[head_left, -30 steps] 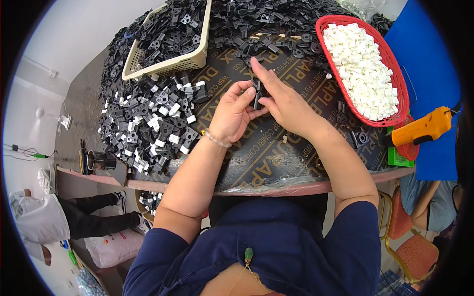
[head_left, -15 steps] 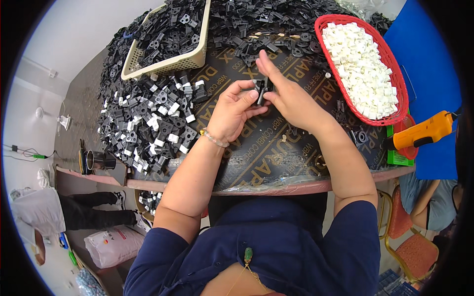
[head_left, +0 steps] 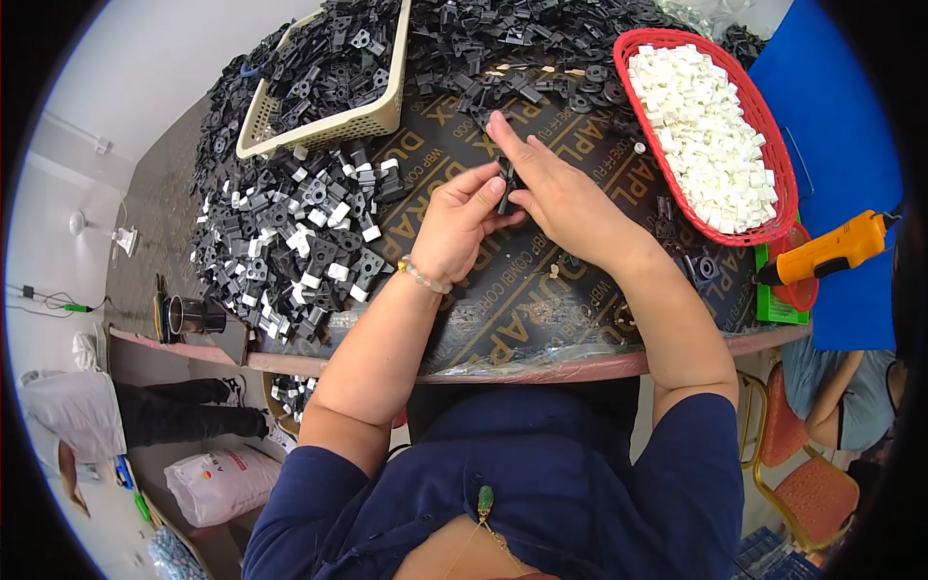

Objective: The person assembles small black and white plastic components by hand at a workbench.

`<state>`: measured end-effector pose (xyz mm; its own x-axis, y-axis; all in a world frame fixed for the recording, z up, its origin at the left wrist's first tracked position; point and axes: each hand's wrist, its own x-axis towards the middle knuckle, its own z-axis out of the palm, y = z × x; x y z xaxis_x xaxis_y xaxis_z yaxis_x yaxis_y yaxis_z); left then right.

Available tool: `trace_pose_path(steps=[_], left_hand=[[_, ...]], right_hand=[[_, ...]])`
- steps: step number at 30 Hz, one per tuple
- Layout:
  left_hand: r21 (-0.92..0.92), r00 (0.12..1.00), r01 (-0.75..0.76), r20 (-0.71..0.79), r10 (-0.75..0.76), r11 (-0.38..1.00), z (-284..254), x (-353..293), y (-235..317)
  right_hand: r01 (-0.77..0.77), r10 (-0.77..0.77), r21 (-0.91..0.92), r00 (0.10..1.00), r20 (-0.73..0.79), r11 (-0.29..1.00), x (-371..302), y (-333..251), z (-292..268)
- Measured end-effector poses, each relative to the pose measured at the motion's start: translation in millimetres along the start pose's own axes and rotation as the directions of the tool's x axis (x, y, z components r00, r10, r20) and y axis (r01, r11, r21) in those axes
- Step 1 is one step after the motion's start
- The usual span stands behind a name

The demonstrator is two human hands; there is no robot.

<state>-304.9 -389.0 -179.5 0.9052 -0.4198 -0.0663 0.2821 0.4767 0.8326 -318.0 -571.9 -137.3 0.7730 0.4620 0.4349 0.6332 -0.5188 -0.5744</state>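
Observation:
Over the middle of the table, my left hand (head_left: 460, 220) grips a small black plastic part (head_left: 506, 184) between thumb and fingers. Flat against the part's right side lies my right hand (head_left: 561, 198), its fingers stretched out and pointing away from me. Most of the part is hidden between the two hands. To the left spreads a heap of black parts with white caps (head_left: 300, 242). White plastic pieces (head_left: 701, 135) fill a red basket (head_left: 788, 188) at the right.
A cream basket (head_left: 387, 121) of black parts stands at the back left, amid a wide pile of black parts (head_left: 503, 39). An orange power tool (head_left: 831, 253) lies at the right edge. A metal cup (head_left: 193, 315) sits at the left. Other people are beyond the table.
My right hand has tilted left and closed in over the black part, covering more of it. My left hand has barely moved and keeps its grip.

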Motion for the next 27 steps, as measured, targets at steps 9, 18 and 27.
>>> trace_pose_path(steps=[9, 18, 27], left_hand=[[0.292, 0.990, -0.114, 0.108, 0.086, 0.950, 11, -3, 4], [0.594, 0.991, -0.118, 0.017, 0.134, 0.796, 4, -2, 11], [0.440, 0.997, -0.074, 0.003, 0.081, 0.895, 3, -5, 11]], right_hand=[[-0.136, 0.165, 0.349, 0.985, -0.055, 0.927, -1, 6, -17], [-0.409, 0.441, 0.529, 0.895, 0.071, 0.744, 3, 24, -17], [-0.346, 0.372, 0.164, 0.912, -0.172, 0.924, 1, 10, -57]])
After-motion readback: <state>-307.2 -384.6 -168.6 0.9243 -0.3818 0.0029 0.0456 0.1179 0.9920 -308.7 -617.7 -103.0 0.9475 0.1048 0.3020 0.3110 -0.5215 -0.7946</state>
